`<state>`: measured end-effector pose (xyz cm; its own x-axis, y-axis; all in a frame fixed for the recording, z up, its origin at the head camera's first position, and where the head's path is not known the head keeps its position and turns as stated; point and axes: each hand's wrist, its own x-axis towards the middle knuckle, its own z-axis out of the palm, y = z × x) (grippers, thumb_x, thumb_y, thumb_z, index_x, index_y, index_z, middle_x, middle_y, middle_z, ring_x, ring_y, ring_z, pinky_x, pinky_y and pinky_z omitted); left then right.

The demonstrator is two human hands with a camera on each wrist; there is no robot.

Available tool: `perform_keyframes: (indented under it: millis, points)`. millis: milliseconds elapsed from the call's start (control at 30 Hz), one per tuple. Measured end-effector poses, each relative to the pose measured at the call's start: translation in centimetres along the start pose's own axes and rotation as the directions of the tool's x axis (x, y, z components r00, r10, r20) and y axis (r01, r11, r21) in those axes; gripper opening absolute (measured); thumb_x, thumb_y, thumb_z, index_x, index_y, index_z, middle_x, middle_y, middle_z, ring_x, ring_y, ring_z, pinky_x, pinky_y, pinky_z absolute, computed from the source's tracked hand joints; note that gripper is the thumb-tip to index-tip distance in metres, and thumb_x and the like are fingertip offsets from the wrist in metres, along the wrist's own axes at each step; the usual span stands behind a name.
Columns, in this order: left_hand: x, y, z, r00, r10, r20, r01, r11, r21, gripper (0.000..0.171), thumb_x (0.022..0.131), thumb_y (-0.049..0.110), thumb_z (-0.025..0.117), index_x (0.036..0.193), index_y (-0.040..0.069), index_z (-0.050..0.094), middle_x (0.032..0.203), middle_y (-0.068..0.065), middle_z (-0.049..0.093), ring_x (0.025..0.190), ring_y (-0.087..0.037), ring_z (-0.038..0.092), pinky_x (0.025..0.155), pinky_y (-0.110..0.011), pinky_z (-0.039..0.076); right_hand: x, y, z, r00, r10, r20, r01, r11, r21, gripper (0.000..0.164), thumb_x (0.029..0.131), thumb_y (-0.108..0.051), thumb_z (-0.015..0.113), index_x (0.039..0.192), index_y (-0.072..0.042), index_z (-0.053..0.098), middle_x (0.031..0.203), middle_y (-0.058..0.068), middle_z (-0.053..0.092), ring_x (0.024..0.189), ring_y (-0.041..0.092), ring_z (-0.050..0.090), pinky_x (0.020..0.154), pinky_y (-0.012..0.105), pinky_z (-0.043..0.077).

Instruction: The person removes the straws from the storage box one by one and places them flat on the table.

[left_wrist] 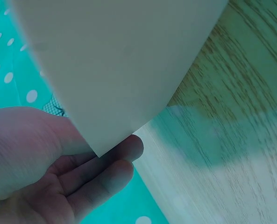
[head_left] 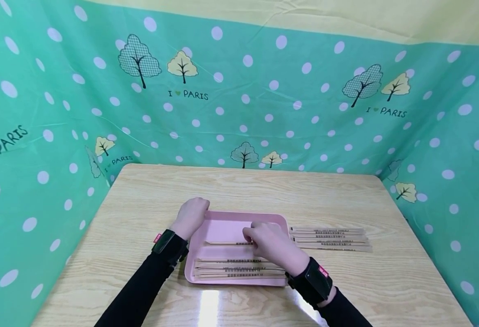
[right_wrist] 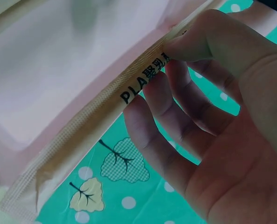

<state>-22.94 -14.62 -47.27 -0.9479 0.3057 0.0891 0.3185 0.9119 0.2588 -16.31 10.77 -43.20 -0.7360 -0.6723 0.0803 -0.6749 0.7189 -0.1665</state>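
A pink tray [head_left: 226,228] lies on the wooden table. My left hand [head_left: 192,217] grips its far left corner; from the left wrist view, the fingers curl around the corner of the tray's pale wall [left_wrist: 115,60]. Over the middle of the tray, my right hand [head_left: 275,244] pinches a paper-wrapped straw [right_wrist: 89,114] printed "PLA", between thumb and fingertips. The wrapped straw points left, level with the tray's long sides, its right end hidden behind the hand. Several more wrapped straws [head_left: 237,269] lie side by side along the tray's near side.
To the right of the tray, several wrapped straws [head_left: 331,239] lie in a row on the table [head_left: 174,181]. A green dotted cloth [head_left: 264,113] with trees hangs behind the table and along both sides.
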Motion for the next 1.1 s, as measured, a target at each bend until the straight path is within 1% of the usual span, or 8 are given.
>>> perform_keyframes:
  millis: [133, 367, 600, 700, 767, 867, 933, 1100]
  points:
    - [-0.1, 0.0, 0.1, 1.000, 0.003, -0.006, -0.003, 1.000, -0.006, 0.021, 0.094, -0.019, 0.062, 0.085, -0.002, 0.071, 0.087, -0.017, 0.074, 0.080, -0.032, 0.072, 0.071, -0.042, 0.061, -0.9, 0.9, -0.2, 1.000, 0.000, -0.014, 0.000, 1.000, 0.004, 0.034, 0.070, 0.013, 0.077, 0.082, -0.014, 0.061, 0.073, -0.007, 0.042, 0.063, 0.007, 0.033, 0.057, 0.020, 0.026]
    - [-0.1, 0.0, 0.0, 1.000, -0.005, 0.003, 0.005, 1.000, -0.004, 0.019, 0.093, -0.018, 0.063, 0.087, -0.003, 0.073, 0.089, -0.019, 0.075, 0.082, -0.032, 0.073, 0.072, -0.042, 0.061, -2.7, 2.7, -0.6, 0.997, 0.079, -0.018, -0.079, 0.997, -0.012, 0.038, 0.069, 0.011, 0.081, 0.082, -0.016, 0.058, 0.075, -0.007, 0.043, 0.063, 0.007, 0.037, 0.054, 0.022, 0.028]
    - [0.2, -0.1, 0.1, 1.000, -0.005, 0.003, 0.005, 1.000, -0.004, 0.021, 0.093, -0.019, 0.062, 0.088, -0.003, 0.073, 0.090, -0.019, 0.076, 0.083, -0.032, 0.073, 0.073, -0.043, 0.062, -4.7, 4.3, -1.2, 0.994, 0.099, -0.048, -0.098, 0.995, 0.020, 0.036, 0.070, 0.012, 0.073, 0.082, -0.018, 0.058, 0.077, -0.007, 0.045, 0.065, 0.005, 0.037, 0.056, 0.021, 0.031]
    - [0.2, -0.2, 0.2, 1.000, 0.002, -0.003, -0.002, 1.000, -0.003, 0.021, 0.091, -0.020, 0.063, 0.087, -0.003, 0.073, 0.090, -0.019, 0.076, 0.082, -0.032, 0.073, 0.072, -0.042, 0.062, -5.6, 5.1, -1.2, 0.992, 0.100, -0.072, -0.101, 0.995, -0.003, 0.035, 0.071, 0.009, 0.077, 0.083, -0.019, 0.061, 0.077, -0.009, 0.047, 0.066, 0.003, 0.038, 0.055, 0.020, 0.032]
    - [0.2, -0.2, 0.2, 1.000, 0.005, -0.006, -0.005, 1.000, -0.002, 0.021, 0.091, -0.020, 0.063, 0.087, -0.002, 0.073, 0.090, -0.018, 0.076, 0.082, -0.032, 0.074, 0.072, -0.042, 0.062, -6.3, 5.8, -1.1, 0.990, 0.113, -0.085, -0.115, 0.993, -0.025, 0.034, 0.075, 0.004, 0.084, 0.084, -0.019, 0.061, 0.076, -0.009, 0.047, 0.065, 0.002, 0.038, 0.055, 0.020, 0.033]
    - [0.2, -0.2, 0.2, 1.000, -0.002, 0.001, 0.002, 1.000, -0.005, 0.019, 0.091, -0.019, 0.064, 0.087, -0.003, 0.074, 0.090, -0.018, 0.076, 0.081, -0.031, 0.073, 0.072, -0.042, 0.061, -7.2, 6.7, -1.0, 0.985, 0.138, -0.101, -0.143, 0.988, -0.052, 0.036, 0.074, -0.001, 0.090, 0.084, -0.021, 0.062, 0.075, -0.011, 0.046, 0.065, 0.001, 0.038, 0.055, 0.020, 0.033]
    - [0.2, -0.1, 0.2, 1.000, -0.009, 0.006, 0.009, 1.000, -0.002, 0.019, 0.091, -0.019, 0.065, 0.088, -0.002, 0.073, 0.090, -0.018, 0.076, 0.080, -0.030, 0.072, 0.071, -0.042, 0.061, -7.9, 7.3, -0.9, 0.982, 0.154, -0.109, -0.162, 0.985, -0.066, 0.037, 0.073, -0.002, 0.092, 0.083, -0.021, 0.062, 0.074, -0.011, 0.046, 0.064, 0.001, 0.039, 0.054, 0.020, 0.034]
    - [0.2, -0.1, 0.2, 1.000, -0.017, 0.013, 0.017, 1.000, 0.000, 0.019, 0.091, -0.018, 0.065, 0.086, -0.001, 0.072, 0.088, -0.017, 0.075, 0.077, -0.028, 0.070, 0.069, -0.041, 0.059, -9.5, 8.6, -1.1, 0.972, 0.210, -0.102, -0.217, 0.974, -0.071, 0.036, 0.072, 0.000, 0.090, 0.083, -0.022, 0.064, 0.076, -0.011, 0.053, 0.065, 0.002, 0.044, 0.054, 0.022, 0.038]
